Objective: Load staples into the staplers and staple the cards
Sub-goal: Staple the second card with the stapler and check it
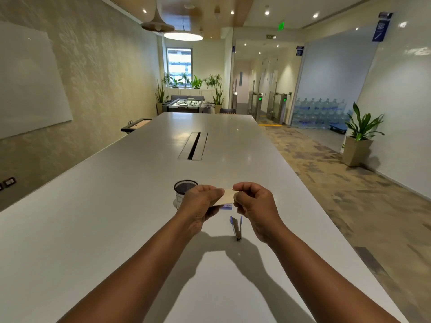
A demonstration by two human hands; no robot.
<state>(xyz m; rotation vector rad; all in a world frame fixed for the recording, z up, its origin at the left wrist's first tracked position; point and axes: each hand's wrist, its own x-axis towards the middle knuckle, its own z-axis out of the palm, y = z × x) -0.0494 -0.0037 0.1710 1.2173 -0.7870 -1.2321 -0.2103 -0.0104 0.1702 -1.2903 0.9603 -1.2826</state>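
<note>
Stretching away from the viewer, the long white glossy bench fills the frame, with a dark cable slot set in its far middle. Both bare forearms reach in from the near edge. The left hand and the right hand are raised above the bench, each grip pinched narrow on an end of one small beige card held between them. Far left of the hands stands a black mesh cup, partly hidden by the left hand. Below the card, a blue-and-silver stapler rests on the bench, opened up. A small blue-and-white box peeks out under the card.
</note>
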